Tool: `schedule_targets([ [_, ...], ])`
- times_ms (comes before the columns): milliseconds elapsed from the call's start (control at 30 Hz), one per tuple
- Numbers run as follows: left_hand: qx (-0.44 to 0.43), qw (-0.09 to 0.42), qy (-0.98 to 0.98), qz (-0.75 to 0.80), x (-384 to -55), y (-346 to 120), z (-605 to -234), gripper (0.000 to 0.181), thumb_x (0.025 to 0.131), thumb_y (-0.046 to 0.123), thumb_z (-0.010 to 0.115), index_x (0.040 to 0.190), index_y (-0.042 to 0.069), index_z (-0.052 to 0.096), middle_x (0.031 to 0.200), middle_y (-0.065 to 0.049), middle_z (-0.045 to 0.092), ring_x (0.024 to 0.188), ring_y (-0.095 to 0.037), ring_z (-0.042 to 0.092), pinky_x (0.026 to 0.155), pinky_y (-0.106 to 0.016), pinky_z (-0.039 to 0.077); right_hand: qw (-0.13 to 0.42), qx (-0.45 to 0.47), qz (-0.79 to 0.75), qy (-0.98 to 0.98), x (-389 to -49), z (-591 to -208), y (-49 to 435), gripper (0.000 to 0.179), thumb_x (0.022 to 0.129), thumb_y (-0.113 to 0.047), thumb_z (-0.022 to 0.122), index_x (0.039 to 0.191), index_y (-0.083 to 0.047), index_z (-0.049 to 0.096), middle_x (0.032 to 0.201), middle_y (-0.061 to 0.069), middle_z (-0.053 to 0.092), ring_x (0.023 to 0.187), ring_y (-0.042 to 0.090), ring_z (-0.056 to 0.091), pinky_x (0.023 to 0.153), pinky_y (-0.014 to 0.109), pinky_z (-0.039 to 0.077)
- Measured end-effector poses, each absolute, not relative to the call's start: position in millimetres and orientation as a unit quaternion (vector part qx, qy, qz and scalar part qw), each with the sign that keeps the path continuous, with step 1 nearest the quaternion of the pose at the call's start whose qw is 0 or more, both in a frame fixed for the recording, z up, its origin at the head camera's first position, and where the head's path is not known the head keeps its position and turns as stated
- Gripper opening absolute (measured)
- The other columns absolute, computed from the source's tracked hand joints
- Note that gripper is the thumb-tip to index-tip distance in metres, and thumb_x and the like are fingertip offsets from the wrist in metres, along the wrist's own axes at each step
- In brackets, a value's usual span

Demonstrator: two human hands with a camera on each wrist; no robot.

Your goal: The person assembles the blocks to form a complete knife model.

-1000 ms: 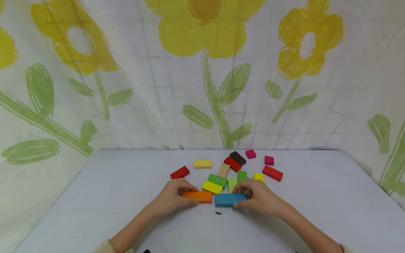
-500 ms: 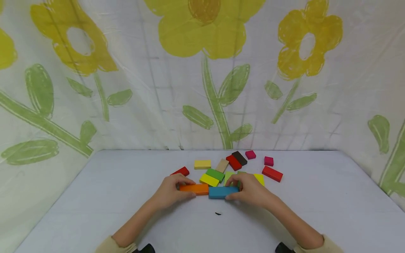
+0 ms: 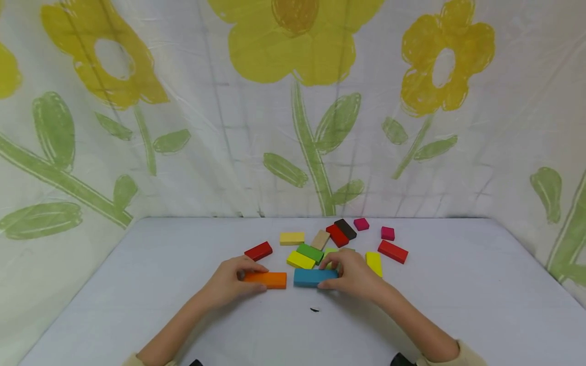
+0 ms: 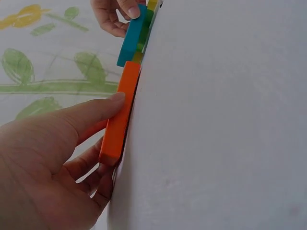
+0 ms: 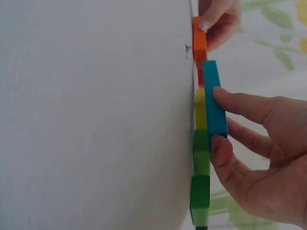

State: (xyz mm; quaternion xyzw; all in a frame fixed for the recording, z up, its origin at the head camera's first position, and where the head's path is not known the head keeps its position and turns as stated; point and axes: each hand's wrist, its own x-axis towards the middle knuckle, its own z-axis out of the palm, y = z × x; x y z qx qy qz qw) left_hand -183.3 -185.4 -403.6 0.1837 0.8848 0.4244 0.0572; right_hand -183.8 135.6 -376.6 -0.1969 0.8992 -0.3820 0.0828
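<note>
In the head view my left hand [image 3: 226, 284] pinches the left end of an orange rectangular block [image 3: 274, 280], thumb on the near side. My right hand [image 3: 357, 276] grips a blue block [image 3: 308, 277] by its right end. A narrow gap parts the two blocks, which lie roughly in line. From the right wrist, the blue block [image 5: 214, 96] appears slightly raised off the table. Just behind them are a yellow block [image 3: 300, 260], a green block [image 3: 310, 253] and a light green block [image 3: 330, 251], the last partly hidden by my right fingers.
Farther back lie a dark red block [image 3: 258, 251], a pale yellow block [image 3: 292, 238], a tan block [image 3: 320, 240], a red block [image 3: 337, 235] and a dark brown block [image 3: 345, 229]. Rightward are a yellow block [image 3: 374, 264] and another red block [image 3: 392, 251]. A flowered cloth hangs behind.
Both blocks have shifted left. They came together end to end half a second ago and now stand apart again. The yellow, green and light green blocks behind were nudged early on.
</note>
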Motion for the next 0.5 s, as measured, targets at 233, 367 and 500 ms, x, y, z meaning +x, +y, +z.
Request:
schedule_targets([
  [233, 0.168, 0.069, 0.880, 0.438, -185, -192, -410, 0.028, 0.089, 0.024, 0.086, 0.116, 0.016, 0.081, 0.102, 0.001, 0.069, 0.096, -0.020, 0.055, 0.076, -0.023, 0.046, 0.084, -0.200, -0.377, 0.900, -184, -377, 125, 0.029, 0.083, -0.019, 0.091, 0.107, -0.011, 0.077, 0.097, 0.003, 0.064, 0.091, 0.019, 0.056, 0.065, 0.023, 0.054],
  [367, 0.165, 0.070, 0.878, 0.444, -185, -193, -412, 0.029, 0.089, 0.024, 0.085, 0.116, 0.016, 0.081, 0.101, 0.000, 0.068, 0.097, -0.021, 0.055, 0.076, -0.023, 0.046, 0.087, -0.190, -0.376, 0.903, -185, -377, 119, 0.028, 0.084, -0.020, 0.091, 0.107, -0.012, 0.076, 0.097, 0.002, 0.064, 0.090, 0.018, 0.056, 0.066, 0.023, 0.054],
  [500, 0.166, 0.070, 0.876, 0.447, -185, -194, -412, 0.029, 0.089, 0.024, 0.085, 0.116, 0.015, 0.081, 0.100, 0.000, 0.067, 0.097, -0.021, 0.054, 0.075, -0.023, 0.045, 0.083, -0.195, -0.379, 0.901, -186, -377, 116, 0.028, 0.085, -0.020, 0.090, 0.108, -0.011, 0.077, 0.097, 0.002, 0.063, 0.090, 0.018, 0.056, 0.066, 0.023, 0.054],
])
